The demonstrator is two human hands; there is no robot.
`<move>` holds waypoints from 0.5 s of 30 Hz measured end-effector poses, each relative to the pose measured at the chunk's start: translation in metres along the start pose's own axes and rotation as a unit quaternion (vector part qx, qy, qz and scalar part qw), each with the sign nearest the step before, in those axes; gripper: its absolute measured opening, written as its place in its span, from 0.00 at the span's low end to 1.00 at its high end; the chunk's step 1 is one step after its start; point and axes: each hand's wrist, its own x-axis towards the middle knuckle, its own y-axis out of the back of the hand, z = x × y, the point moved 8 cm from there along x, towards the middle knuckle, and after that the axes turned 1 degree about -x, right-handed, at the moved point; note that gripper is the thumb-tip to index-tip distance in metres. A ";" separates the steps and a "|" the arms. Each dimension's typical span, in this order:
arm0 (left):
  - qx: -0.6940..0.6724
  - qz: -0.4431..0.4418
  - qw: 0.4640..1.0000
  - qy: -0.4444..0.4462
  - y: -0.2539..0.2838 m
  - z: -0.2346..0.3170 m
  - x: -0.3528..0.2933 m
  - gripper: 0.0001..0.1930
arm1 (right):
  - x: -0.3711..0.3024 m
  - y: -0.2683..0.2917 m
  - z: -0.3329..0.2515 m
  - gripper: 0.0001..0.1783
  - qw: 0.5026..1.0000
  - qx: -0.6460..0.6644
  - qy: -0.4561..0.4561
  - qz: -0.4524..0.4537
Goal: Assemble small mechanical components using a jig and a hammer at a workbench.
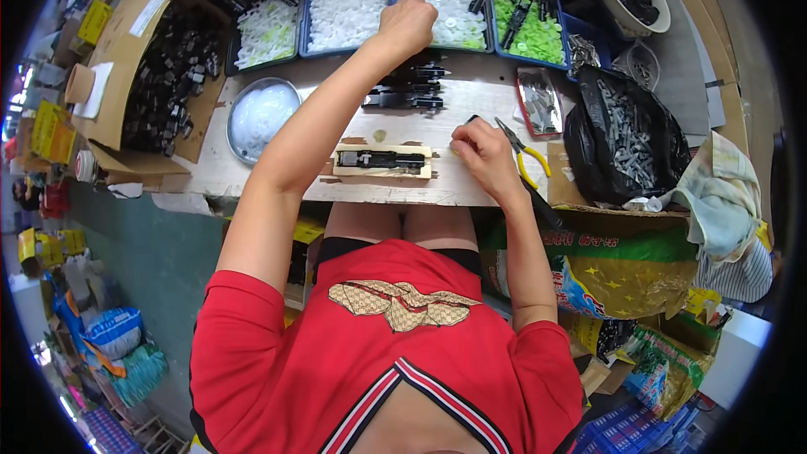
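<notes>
My left hand [408, 25] reaches to the back of the table, over the edge between a blue bin of small white parts [345, 8] and a bin of round white parts [445, 8]. Its fingers are curled closed; whatever they hold is hidden. My right hand [486, 155] is pinched closed above the table's front, beside yellow-handled pliers [530, 160]. Something small with a yellowish end shows at its fingers, too little to name. Between my arms a black toy-gun-like assembly [382, 160] lies in a pale wooden holder [349, 172]. More black assemblies [408, 97] lie behind it.
A round metal dish [261, 118] of whitish material stands left, beside a cardboard box of black parts [168, 76]. Green parts [538, 34] fill a right-hand bin. Further right are a red tray [538, 101], a black bag of grey parts [626, 134] and a hanging cloth [719, 193].
</notes>
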 end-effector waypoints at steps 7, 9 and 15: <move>-0.011 -0.025 1.000 -0.001 -0.013 -0.001 0.019 0.07 | -0.010 0.004 0.011 0.04 1.000 0.002 -0.027 -0.009; -0.086 0.002 0.996 -0.007 -0.001 -0.004 0.015 0.06 | -0.009 0.006 0.008 0.04 1.000 0.001 -0.027 -0.002; -0.638 -0.016 0.765 0.087 0.028 0.006 -0.052 0.07 | -0.010 0.005 0.025 0.04 0.948 0.273 -0.149 0.071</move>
